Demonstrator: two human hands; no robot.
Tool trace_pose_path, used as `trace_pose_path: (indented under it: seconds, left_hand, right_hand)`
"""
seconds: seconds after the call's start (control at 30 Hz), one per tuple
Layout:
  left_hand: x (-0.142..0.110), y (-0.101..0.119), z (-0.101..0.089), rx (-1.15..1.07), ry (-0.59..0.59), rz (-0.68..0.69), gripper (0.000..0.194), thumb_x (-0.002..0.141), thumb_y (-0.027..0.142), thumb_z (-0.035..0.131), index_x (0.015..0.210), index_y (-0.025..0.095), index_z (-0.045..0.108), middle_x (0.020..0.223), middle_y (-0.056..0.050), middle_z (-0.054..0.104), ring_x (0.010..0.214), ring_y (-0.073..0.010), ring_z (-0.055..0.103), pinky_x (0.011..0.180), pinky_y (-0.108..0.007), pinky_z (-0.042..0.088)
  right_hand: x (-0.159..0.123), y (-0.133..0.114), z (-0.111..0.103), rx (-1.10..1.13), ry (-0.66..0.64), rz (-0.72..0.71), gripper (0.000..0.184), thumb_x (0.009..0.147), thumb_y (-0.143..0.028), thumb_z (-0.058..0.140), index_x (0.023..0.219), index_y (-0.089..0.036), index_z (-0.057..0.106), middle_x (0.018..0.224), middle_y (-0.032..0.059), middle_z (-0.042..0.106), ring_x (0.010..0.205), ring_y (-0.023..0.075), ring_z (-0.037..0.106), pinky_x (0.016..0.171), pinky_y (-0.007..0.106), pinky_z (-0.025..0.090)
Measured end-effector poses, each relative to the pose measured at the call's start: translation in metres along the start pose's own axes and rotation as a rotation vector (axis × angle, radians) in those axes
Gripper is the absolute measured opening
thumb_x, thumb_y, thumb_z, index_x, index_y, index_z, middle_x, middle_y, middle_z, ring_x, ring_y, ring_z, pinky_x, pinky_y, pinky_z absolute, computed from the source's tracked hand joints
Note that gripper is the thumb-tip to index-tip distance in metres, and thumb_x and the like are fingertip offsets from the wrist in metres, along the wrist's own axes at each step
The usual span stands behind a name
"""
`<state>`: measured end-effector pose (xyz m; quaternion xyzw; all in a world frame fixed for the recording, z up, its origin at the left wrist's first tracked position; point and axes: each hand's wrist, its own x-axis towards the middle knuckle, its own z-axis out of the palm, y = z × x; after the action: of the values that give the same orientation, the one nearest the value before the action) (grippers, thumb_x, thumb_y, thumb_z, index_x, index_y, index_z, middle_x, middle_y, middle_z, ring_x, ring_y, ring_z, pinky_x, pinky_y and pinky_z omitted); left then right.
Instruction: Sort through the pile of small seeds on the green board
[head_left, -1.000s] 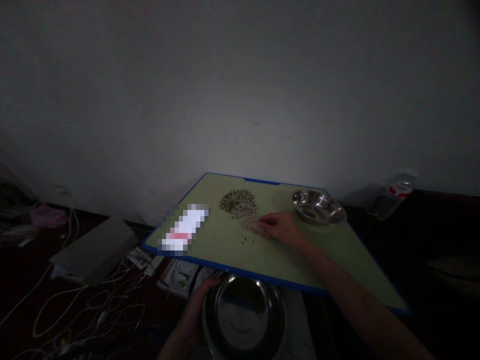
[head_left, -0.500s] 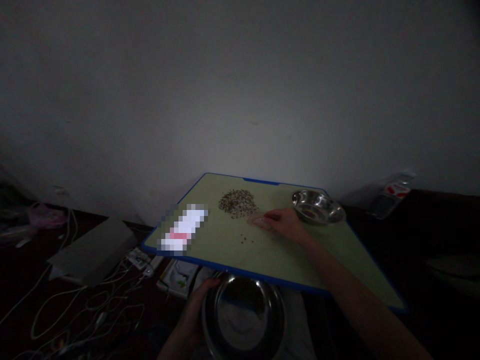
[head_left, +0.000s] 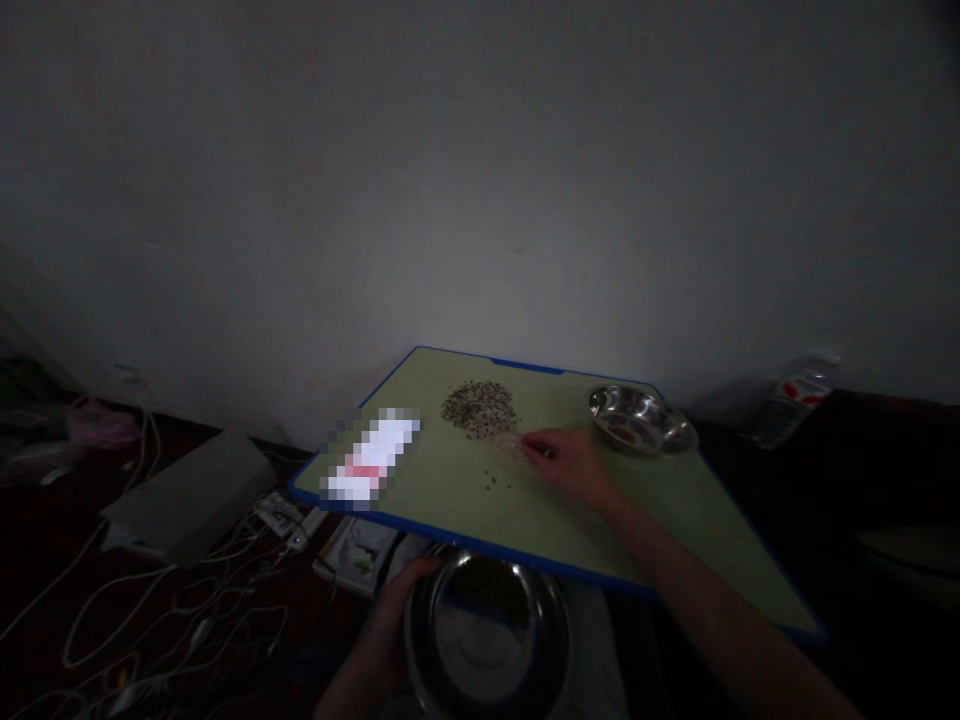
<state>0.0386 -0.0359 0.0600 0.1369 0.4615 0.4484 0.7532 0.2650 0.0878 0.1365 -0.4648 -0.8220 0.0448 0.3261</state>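
My left hand [head_left: 403, 605] grips the side of a shiny steel bowl [head_left: 559, 640] below the table's front edge. The bowl's mouth faces me, and dark shadow or reflection hides what is in its upper part. Over the folding table [head_left: 450, 500], my right hand [head_left: 566, 465] pinches a small see-through plastic piece [head_left: 508, 441], whose exact kind I cannot make out. Its far end meets the near right edge of a pile of mixed dark and pale grains [head_left: 480, 408]. A few loose dark grains [head_left: 491, 482] lie nearer to me.
A second steel bowl [head_left: 643, 420] stands at the table's right rear. A lit phone [head_left: 371, 460], blurred out, lies on the left. Beyond the right edge is a clear plastic package [head_left: 795, 400]. Tangled white cables [head_left: 202, 630] and a grey box [head_left: 191, 495] fill the floor at left.
The view has shifted slightly. My right hand has drawn a little toward me, and less of the plastic piece shows. My left hand and its bowl stay in place.
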Motion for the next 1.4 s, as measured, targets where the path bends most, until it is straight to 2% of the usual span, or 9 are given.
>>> trace_pose_path:
  seconds: [0.17, 0.33, 0.53, 0.73, 0.9, 1.07, 1.3, 1.4]
  left_hand:
    - [0.003, -0.002, -0.003, 0.009, 0.011, 0.011, 0.019, 0.063, 0.032, 0.062, 0.066, 0.014, 0.065, 0.056, -0.003, 0.068, 0.062, -0.0210, 0.063, 0.069, -0.033, 0.043]
    - [0.001, -0.002, -0.002, -0.008, -0.012, 0.016, 0.019, 0.063, 0.032, 0.061, 0.071, 0.015, 0.066, 0.061, -0.004, 0.070, 0.069, -0.0229, 0.064, 0.071, -0.034, 0.042]
    - [-0.002, 0.000, 0.001, 0.002, -0.014, 0.000, 0.021, 0.064, 0.032, 0.061, 0.071, 0.014, 0.066, 0.060, -0.004, 0.070, 0.069, -0.0235, 0.064, 0.071, -0.034, 0.043]
    - [-0.003, 0.000, 0.001, 0.023, 0.009, 0.005, 0.020, 0.063, 0.033, 0.061, 0.067, 0.014, 0.065, 0.057, -0.004, 0.069, 0.066, -0.0227, 0.064, 0.069, -0.034, 0.043]
    - [-0.003, 0.001, 0.001, 0.018, 0.010, -0.013, 0.019, 0.064, 0.032, 0.061, 0.068, 0.014, 0.065, 0.059, -0.004, 0.070, 0.067, -0.0232, 0.064, 0.071, -0.034, 0.043]
    - [-0.002, 0.002, 0.004, 0.002, -0.030, -0.025, 0.022, 0.066, 0.033, 0.058, 0.067, 0.012, 0.065, 0.058, -0.006, 0.069, 0.063, -0.0223, 0.063, 0.070, -0.033, 0.042]
    - [0.002, -0.001, -0.002, 0.001, -0.022, 0.044, 0.018, 0.063, 0.030, 0.062, 0.069, 0.014, 0.065, 0.061, -0.003, 0.069, 0.062, -0.0197, 0.063, 0.072, -0.032, 0.041]
    - [0.001, -0.001, -0.003, 0.012, -0.034, -0.001, 0.021, 0.064, 0.033, 0.061, 0.069, 0.013, 0.065, 0.061, -0.005, 0.069, 0.061, -0.0207, 0.063, 0.071, -0.034, 0.042]
  right_hand:
    - [-0.005, -0.021, 0.009, -0.301, -0.050, -0.323, 0.023, 0.081, -0.021, 0.043, 0.083, -0.016, 0.065, 0.074, 0.0058, 0.065, 0.068, 0.0137, 0.056, 0.064, 0.024, 0.040]
    - [-0.005, -0.024, 0.012, -0.433, -0.163, -0.421, 0.023, 0.082, -0.018, 0.041, 0.089, -0.015, 0.063, 0.074, 0.0070, 0.062, 0.070, 0.0147, 0.054, 0.063, 0.025, 0.038]
    - [-0.005, -0.021, 0.005, -0.518, -0.251, -0.372, 0.028, 0.082, -0.017, 0.040, 0.103, -0.015, 0.058, 0.079, 0.0079, 0.062, 0.073, 0.0157, 0.054, 0.064, 0.026, 0.037]
    - [-0.001, -0.016, -0.005, -0.581, -0.306, -0.275, 0.024, 0.081, -0.016, 0.040, 0.090, -0.015, 0.062, 0.079, 0.0077, 0.063, 0.073, 0.0170, 0.055, 0.064, 0.028, 0.037]
    - [-0.002, -0.010, -0.009, -0.571, -0.334, -0.248, 0.023, 0.079, -0.017, 0.042, 0.092, -0.016, 0.061, 0.079, 0.0082, 0.063, 0.075, 0.0167, 0.055, 0.066, 0.027, 0.037]
    - [-0.002, -0.004, -0.012, -0.575, -0.326, -0.223, 0.023, 0.080, -0.017, 0.040, 0.088, -0.015, 0.062, 0.078, 0.0082, 0.063, 0.074, 0.0163, 0.055, 0.067, 0.027, 0.037]
    - [-0.003, 0.005, -0.020, -0.583, -0.332, -0.202, 0.021, 0.079, -0.017, 0.042, 0.083, -0.015, 0.063, 0.075, 0.0078, 0.063, 0.070, 0.0160, 0.056, 0.064, 0.026, 0.036]
    - [-0.005, 0.011, -0.022, -0.586, -0.312, -0.192, 0.021, 0.079, -0.017, 0.043, 0.083, -0.015, 0.063, 0.074, 0.0073, 0.063, 0.069, 0.0157, 0.056, 0.064, 0.025, 0.036]
